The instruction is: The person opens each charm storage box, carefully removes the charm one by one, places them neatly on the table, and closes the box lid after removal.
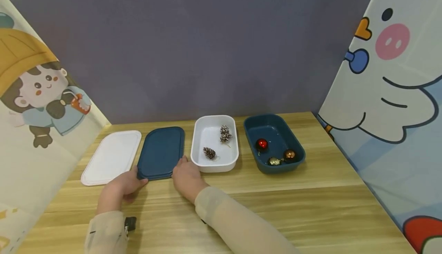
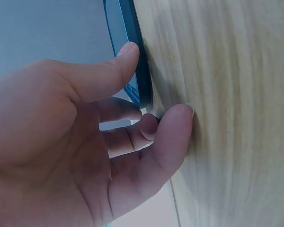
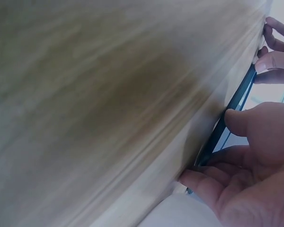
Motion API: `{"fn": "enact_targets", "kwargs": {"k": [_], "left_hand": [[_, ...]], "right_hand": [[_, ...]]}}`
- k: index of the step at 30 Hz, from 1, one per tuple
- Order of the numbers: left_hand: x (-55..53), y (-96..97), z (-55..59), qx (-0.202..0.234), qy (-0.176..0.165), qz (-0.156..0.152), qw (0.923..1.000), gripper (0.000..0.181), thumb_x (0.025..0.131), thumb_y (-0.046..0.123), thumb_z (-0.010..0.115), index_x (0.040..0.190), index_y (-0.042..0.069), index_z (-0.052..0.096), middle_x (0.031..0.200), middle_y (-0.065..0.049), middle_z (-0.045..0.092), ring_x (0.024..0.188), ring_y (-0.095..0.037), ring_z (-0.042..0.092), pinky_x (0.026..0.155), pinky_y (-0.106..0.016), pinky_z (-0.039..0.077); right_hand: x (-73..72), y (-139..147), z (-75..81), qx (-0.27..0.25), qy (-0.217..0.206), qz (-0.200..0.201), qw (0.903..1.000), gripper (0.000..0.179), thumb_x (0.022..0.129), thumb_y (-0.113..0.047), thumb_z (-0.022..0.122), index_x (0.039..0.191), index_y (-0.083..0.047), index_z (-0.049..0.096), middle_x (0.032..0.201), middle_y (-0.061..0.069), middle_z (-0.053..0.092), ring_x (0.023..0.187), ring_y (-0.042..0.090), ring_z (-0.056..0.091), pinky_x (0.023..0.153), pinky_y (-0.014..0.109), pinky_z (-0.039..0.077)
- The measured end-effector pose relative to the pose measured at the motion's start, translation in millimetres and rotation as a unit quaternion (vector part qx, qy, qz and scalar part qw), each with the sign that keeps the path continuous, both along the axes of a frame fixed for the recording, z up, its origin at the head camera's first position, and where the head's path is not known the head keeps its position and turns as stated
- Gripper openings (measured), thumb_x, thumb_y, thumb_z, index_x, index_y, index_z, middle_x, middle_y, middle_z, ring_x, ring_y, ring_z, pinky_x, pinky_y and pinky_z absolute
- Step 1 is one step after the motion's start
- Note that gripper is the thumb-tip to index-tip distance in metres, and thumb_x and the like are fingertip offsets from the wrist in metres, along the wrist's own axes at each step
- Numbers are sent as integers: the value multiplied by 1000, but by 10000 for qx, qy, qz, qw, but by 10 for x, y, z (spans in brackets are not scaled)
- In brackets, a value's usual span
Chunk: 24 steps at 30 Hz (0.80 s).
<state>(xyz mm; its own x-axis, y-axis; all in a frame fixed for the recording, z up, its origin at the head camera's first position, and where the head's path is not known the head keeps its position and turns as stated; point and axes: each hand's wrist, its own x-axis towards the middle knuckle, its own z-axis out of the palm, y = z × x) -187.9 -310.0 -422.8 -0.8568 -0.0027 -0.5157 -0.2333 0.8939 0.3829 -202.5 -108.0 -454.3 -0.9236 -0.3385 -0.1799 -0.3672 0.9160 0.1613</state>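
Note:
A dark blue rectangular lid (image 1: 161,152) with rounded corners lies on the wooden table, left of centre. My left hand (image 1: 125,184) grips its near left corner. In the left wrist view, the thumb of that hand (image 2: 92,137) presses the near edge of the blue lid (image 2: 143,80) while the other fingers bend around the corner. At the near right corner is my right hand (image 1: 188,177), holding the lid. The right wrist view shows this hand (image 3: 258,163) with its thumb against the lid's near edge (image 3: 227,118) and fingers bent by its side; some fingertips are hidden.
Left of the blue lid lies a white lid (image 1: 112,157). Close on the right stands a white box (image 1: 212,131) holding pine cones (image 1: 209,153). Farther right, a dark blue box (image 1: 271,129) contains a red ball (image 1: 261,144), a gold ball (image 1: 274,161) and a brown ball (image 1: 289,155).

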Motion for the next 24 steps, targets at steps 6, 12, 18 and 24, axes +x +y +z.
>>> {"fn": "enact_targets", "kwargs": {"k": [6, 12, 18, 24], "left_hand": [[13, -9, -32, 101, 23, 0, 9999, 90, 112, 30, 54, 160, -21, -2, 154, -53, 27, 56, -15, 65, 59, -30, 60], [13, -3, -47, 114, 72, 4, 9999, 88, 112, 28, 52, 160, -21, -2, 148, -51, 36, 53, -13, 61, 56, -29, 57], [6, 14, -13, 91, 56, -4, 9999, 87, 112, 29, 51, 160, -21, -3, 147, -51, 37, 54, -13, 61, 57, -29, 57], [13, 12, -13, 143, 47, 27, 9999, 86, 112, 27, 51, 160, -21, -3, 150, -52, 31, 55, -14, 63, 58, -29, 58]], "right_hand": [[18, -14, 7, 113, 110, 59, 9999, 64, 112, -52, 43, 162, -11, 46, 169, 1, 45, 146, 9, 53, 87, 24, 62], [16, -10, -10, -12, 56, -25, 10000, 65, 112, -53, 45, 162, -11, 46, 169, 1, 44, 141, 10, 58, 90, 25, 62], [8, -4, -12, 20, 95, -66, 9999, 66, 112, -54, 44, 162, -10, 45, 169, 1, 45, 138, 10, 61, 85, 26, 62], [12, -18, -11, 112, 130, 24, 9999, 67, 112, -54, 43, 162, -10, 45, 169, 2, 45, 141, 11, 59, 81, 26, 62]]}}
